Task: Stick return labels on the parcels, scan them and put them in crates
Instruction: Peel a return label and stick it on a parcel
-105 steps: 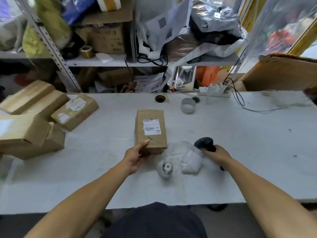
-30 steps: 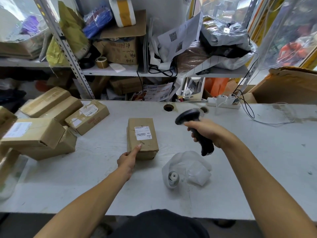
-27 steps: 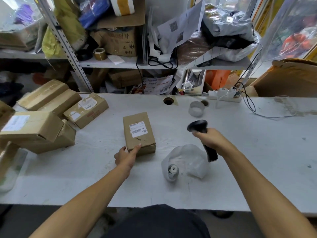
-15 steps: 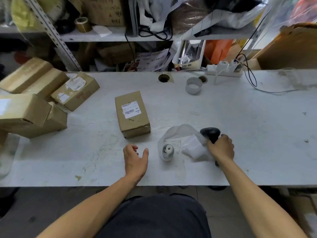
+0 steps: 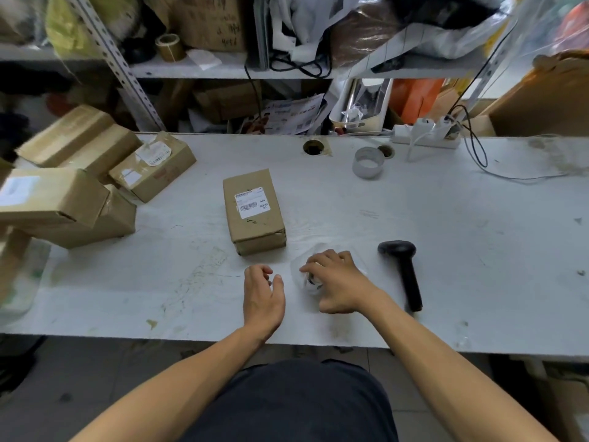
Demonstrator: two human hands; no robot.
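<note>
A: How many parcels are sitting on the table (image 5: pixel 446 250)?

B: One small cardboard parcel (image 5: pixel 253 212) is lying flat near the middle, with one white barcode label (image 5: pixel 251 205) stuck on its top. Off at the left edge a heap of boxes (image 5: pixel 79 177) is piling up; I'm counting at least four, two of them showing white labels.

A: And the hands?

B: The left hand (image 5: pixel 263 298) is hovering over the table just in front of the parcel, fingers loosely curled and holding nothing. The right hand (image 5: pixel 338 282) is lying on the clear plastic bag (image 5: pixel 314 255) just right of the left hand, fingers bent down over the label roll (image 5: pixel 310 279) inside it. Whether they are really gripping the roll or only resting on it, I cannot tell.

A: The scanner?

B: One black handheld scanner (image 5: pixel 403 269) is lying on the table to the right of the right hand, apart from it, head pointing away from the person.

A: Anything else on the table?

B: One grey tape ring (image 5: pixel 368 162) is standing toward the back, near two round holes in the tabletop. One white power strip (image 5: pixel 425 135) is sitting at the back edge with a thin black cable (image 5: pixel 478 154) looping out from it.
</note>
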